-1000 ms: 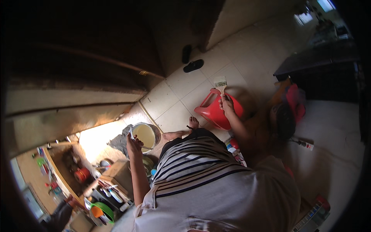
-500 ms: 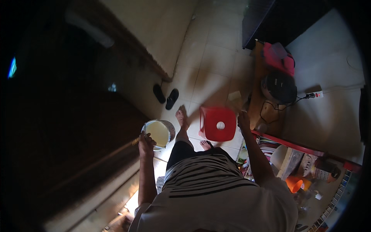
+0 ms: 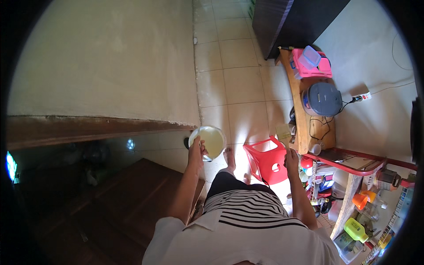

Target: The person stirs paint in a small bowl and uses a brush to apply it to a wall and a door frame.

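My left hand is closed at the left edge of a round bucket, which holds a pale cream liquid that looks like paint. Whether the fingers grip its rim or its handle is hard to tell. On the other side, my right hand is wrapped round the handle of a wide, flat paintbrush with a pale head pointing away from me. Between the hands, a red plastic stool stands on the floor, close to my right hand and touching neither.
A wooden bench at the right carries a grey rice cooker and a pink box. Nearer, a red-framed rack holds kitchenware. A plastered wall with a brown lower edge rises at left. Tiled floor runs ahead.
My view has turned and brightened, with the wall now filling the upper left. The bucket and my left hand appear farther right, nearer the wall's corner. Both hands keep their holds.
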`<state>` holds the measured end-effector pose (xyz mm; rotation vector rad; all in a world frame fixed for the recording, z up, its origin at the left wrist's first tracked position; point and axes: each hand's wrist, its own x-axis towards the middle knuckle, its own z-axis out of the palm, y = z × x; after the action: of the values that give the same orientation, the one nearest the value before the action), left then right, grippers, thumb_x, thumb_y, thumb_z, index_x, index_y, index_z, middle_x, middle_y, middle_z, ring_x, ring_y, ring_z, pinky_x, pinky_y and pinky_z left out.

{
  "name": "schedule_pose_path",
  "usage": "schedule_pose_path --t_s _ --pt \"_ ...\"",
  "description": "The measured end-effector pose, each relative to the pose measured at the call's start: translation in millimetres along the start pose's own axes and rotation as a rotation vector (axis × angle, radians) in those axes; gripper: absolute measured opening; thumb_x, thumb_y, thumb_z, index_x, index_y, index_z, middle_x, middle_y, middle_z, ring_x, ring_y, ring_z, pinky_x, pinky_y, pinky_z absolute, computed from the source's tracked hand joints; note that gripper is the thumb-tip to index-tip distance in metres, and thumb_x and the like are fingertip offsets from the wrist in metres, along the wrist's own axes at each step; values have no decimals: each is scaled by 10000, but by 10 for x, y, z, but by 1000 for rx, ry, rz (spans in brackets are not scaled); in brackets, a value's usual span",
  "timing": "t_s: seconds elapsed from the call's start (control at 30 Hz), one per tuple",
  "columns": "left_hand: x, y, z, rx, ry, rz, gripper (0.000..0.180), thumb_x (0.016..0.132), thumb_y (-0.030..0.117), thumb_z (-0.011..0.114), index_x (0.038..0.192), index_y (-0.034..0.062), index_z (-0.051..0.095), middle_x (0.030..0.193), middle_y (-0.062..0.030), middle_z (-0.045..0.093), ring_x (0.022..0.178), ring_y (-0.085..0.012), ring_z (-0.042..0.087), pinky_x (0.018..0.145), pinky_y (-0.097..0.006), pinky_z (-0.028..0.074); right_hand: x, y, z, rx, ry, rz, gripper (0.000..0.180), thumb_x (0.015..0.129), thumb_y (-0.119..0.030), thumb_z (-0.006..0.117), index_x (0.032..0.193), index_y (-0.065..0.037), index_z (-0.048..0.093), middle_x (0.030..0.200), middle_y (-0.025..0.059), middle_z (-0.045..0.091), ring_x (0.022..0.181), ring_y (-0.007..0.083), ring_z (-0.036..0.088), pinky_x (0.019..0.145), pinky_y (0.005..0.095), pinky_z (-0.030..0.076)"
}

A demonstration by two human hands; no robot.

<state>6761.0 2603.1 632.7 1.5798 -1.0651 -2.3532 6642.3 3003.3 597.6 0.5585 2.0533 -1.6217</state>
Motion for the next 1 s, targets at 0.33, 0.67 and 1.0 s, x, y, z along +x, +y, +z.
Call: schedule_pose_path --t_s 0.33,0.67,1.0 --pt "924 577 499 119 -71 75 362 922 397 590 925 39 543 573 24 393 465 -107 398 471 -282 368 122 -262 -123 33 182 -38 200 990 -298 524 1070 -120 569 624 -93 418 456 4 337 389 183 260" --pt "1466 808 683 31 104 48 389 908 414 600 899 28 555 561 14 387 433 -102 394 426 -272 359 1704 -1236 567 -44 -61 -164 238 1008 -272 507 1080 -65 601 622 -59 440 452 22 361 397 193 284" --pt "1907 935 1245 -15 431 121 438 874 430 611 884 -7 585 547 2 413 410 -122 424 413 -290 386 3218 -3243 1546 -334 -527 -406 343 1010 -267 516 1210 -1 598 662 -26 498 503 35 427 439 209 351"
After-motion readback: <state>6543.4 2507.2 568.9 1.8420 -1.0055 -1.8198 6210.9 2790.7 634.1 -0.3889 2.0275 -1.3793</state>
